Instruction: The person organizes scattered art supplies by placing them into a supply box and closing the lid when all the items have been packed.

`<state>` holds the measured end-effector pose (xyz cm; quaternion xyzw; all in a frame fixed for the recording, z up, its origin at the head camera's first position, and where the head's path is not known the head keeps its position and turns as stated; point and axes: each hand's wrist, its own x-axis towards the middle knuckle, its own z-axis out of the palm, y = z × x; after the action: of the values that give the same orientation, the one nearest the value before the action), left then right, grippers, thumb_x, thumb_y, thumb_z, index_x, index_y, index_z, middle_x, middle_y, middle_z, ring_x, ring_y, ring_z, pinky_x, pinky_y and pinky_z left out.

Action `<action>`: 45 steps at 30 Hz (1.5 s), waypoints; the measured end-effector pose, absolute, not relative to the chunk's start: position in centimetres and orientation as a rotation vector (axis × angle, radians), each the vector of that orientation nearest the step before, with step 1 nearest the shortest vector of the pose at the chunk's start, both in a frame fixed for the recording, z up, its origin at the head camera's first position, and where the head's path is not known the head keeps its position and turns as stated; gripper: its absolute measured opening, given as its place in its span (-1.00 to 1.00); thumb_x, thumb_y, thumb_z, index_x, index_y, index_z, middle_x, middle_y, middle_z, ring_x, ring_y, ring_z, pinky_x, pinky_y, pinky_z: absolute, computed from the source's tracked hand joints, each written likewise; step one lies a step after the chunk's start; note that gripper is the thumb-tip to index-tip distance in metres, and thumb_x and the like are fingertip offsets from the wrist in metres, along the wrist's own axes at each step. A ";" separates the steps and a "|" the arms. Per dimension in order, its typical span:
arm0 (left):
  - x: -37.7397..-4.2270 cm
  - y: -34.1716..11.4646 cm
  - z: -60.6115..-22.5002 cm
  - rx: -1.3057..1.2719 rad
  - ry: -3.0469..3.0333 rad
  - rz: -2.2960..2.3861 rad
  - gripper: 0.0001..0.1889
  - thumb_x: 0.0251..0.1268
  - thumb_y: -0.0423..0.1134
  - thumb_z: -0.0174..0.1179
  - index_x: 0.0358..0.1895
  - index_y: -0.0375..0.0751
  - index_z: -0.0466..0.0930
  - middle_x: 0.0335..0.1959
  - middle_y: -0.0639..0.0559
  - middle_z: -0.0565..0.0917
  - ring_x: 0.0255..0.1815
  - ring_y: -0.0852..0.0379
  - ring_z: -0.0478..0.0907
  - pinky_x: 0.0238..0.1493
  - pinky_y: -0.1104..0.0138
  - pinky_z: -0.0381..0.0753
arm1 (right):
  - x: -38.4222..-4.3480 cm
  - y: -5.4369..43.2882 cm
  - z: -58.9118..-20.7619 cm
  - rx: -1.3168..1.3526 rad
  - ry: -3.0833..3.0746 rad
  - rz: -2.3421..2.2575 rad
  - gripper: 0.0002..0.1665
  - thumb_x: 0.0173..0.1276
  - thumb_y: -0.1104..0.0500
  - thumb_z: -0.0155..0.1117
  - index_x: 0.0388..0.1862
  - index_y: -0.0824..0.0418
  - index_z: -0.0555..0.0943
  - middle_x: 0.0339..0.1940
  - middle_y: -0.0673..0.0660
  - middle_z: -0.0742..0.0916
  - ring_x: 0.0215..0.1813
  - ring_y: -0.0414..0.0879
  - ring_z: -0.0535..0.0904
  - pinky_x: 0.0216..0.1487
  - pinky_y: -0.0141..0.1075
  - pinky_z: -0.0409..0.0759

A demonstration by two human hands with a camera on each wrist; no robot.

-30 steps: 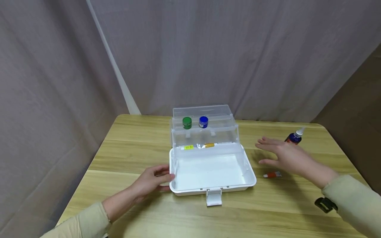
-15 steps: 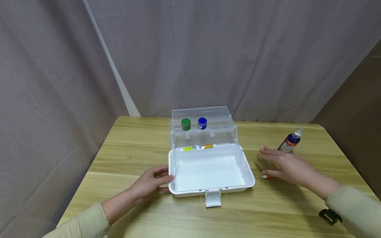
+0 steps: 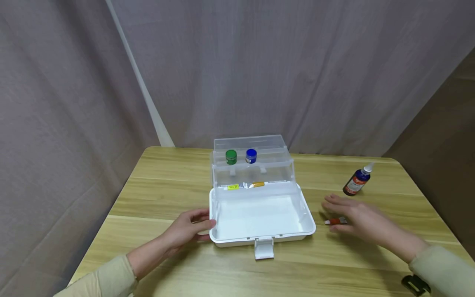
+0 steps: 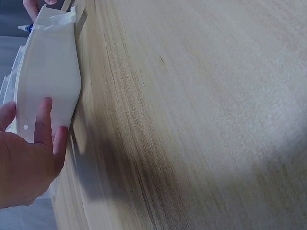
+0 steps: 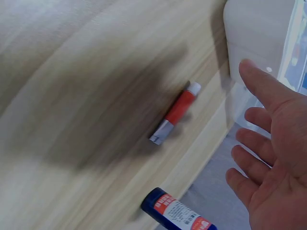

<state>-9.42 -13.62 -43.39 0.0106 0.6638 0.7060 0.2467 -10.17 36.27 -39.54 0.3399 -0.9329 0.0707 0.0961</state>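
The left hand point(image 3: 187, 227) holds the near left side of an open white box point(image 3: 259, 218), its thumb over the rim and its fingers against the outer wall. The right hand point(image 3: 358, 214) is held over the worktop point(image 3: 163, 194) to the right of the box, fingers extended and thumb wide apart from them, gripping nothing. Below it lies a small orange-red tube point(image 5: 180, 108), white cap pointing toward the box and silver end away from it; the right wrist view shows a gap between tube and hand. Farther back, near the right hand, a dark blue bottle point(image 3: 356, 181) with a red and white label and a pale nozzle stands upright. Clear trays rise in steps behind the box's white base: a green jar point(image 3: 231, 156) and a blue jar point(image 3: 251, 156) stand side by side, slightly apart, in an upper one, while a yellow-labelled tube point(image 3: 233, 187) and an ochre tube point(image 3: 258, 184) lie end to end lower down, though whether they touch is hard to tell. The white latch point(image 3: 264, 248) hangs down at the front.
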 end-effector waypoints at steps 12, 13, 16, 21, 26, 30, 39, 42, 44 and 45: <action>-9.4 -13.6 -43.6 0.019 1.820 1.918 -0.32 0.53 -0.35 0.32 0.54 -0.61 0.25 0.32 -0.43 0.55 0.16 -0.02 0.66 0.19 0.05 0.81 | -9.7 36.7 -41.9 0.999 -2.757 0.219 -0.15 0.07 -0.05 0.76 0.35 0.19 0.71 0.39 0.30 0.68 0.31 0.29 0.66 0.00 0.16 0.80; -9.5 -13.6 -43.6 0.019 1.820 1.920 -0.32 0.53 -0.36 0.32 0.54 -0.61 0.25 0.33 -0.43 0.55 0.16 -0.02 0.66 0.19 0.05 0.81 | -9.7 36.8 -42.0 0.999 -2.759 0.222 -0.15 0.08 -0.05 0.75 0.35 0.19 0.71 0.39 0.30 0.68 0.32 0.28 0.65 0.01 0.17 0.80; -9.5 -13.7 -43.7 0.019 1.817 1.927 -0.32 0.53 -0.36 0.31 0.54 -0.62 0.24 0.33 -0.43 0.55 0.16 -0.02 0.66 0.19 0.05 0.81 | -9.9 36.8 -42.3 0.999 -2.761 0.221 -0.17 0.10 -0.06 0.74 0.34 0.18 0.71 0.39 0.30 0.68 0.33 0.29 0.64 0.04 0.19 0.79; -9.4 -13.7 -43.7 0.026 1.820 1.930 -0.32 0.53 -0.36 0.31 0.53 -0.63 0.25 0.33 -0.44 0.54 0.16 -0.01 0.66 0.18 0.05 0.81 | -10.0 37.1 -42.9 1.008 -2.756 0.216 -0.22 0.09 -0.06 0.74 0.30 0.17 0.74 0.37 0.29 0.70 0.32 0.29 0.64 0.04 0.20 0.79; -9.3 -13.7 -43.6 0.030 1.829 1.928 -0.32 0.53 -0.35 0.32 0.53 -0.63 0.25 0.34 -0.45 0.54 0.15 -0.01 0.67 0.18 0.06 0.81 | -10.1 37.3 -43.3 1.019 -2.750 0.213 -0.26 0.09 -0.05 0.74 0.25 0.16 0.77 0.33 0.27 0.73 0.31 0.31 0.65 0.07 0.21 0.78; -9.3 -13.6 -43.6 0.030 1.828 1.927 -0.31 0.53 -0.35 0.32 0.53 -0.64 0.24 0.34 -0.46 0.54 0.15 -0.01 0.67 0.17 0.06 0.81 | -10.1 37.3 -43.5 1.013 -2.763 0.204 -0.31 0.13 -0.04 0.72 0.24 0.15 0.78 0.32 0.26 0.74 0.31 0.30 0.66 0.05 0.20 0.79; -9.4 -13.6 -43.7 0.029 1.822 1.927 -0.33 0.53 -0.37 0.31 0.53 -0.63 0.26 0.32 -0.44 0.55 0.15 -0.01 0.67 0.18 0.05 0.81 | -10.3 37.8 -43.9 0.992 -2.748 0.183 -0.48 0.17 0.02 0.69 0.11 0.13 0.84 0.23 0.18 0.79 0.26 0.24 0.70 0.05 0.17 0.79; -9.3 -13.5 -43.5 0.022 1.829 1.921 -0.33 0.52 -0.37 0.32 0.53 -0.63 0.26 0.32 -0.44 0.55 0.14 -0.01 0.67 0.18 0.05 0.81 | -10.5 38.1 -44.2 1.006 -2.706 0.167 -0.52 0.14 0.06 0.70 0.06 0.13 0.86 0.17 0.18 0.82 0.20 0.22 0.74 0.03 0.16 0.79; -9.3 -13.5 -43.5 0.016 1.837 1.916 -0.32 0.52 -0.36 0.33 0.53 -0.62 0.26 0.32 -0.43 0.55 0.13 -0.02 0.68 0.17 0.05 0.82 | -10.5 38.3 -44.4 1.006 -2.691 0.164 -0.53 0.13 0.08 0.70 0.04 0.13 0.86 0.15 0.18 0.83 0.17 0.21 0.76 0.02 0.16 0.80; -9.3 -13.5 -43.4 0.013 1.840 1.912 -0.32 0.51 -0.36 0.33 0.53 -0.62 0.27 0.31 -0.43 0.55 0.13 -0.02 0.68 0.17 0.05 0.82 | -10.6 38.3 -44.5 1.002 -2.689 0.163 -0.54 0.13 0.09 0.70 0.04 0.13 0.86 0.14 0.18 0.83 0.15 0.20 0.76 0.01 0.15 0.80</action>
<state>-9.31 -13.47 -43.44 0.0046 0.6729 0.6992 0.2414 -10.56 38.34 -44.46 0.3456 -0.9272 0.0561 0.1334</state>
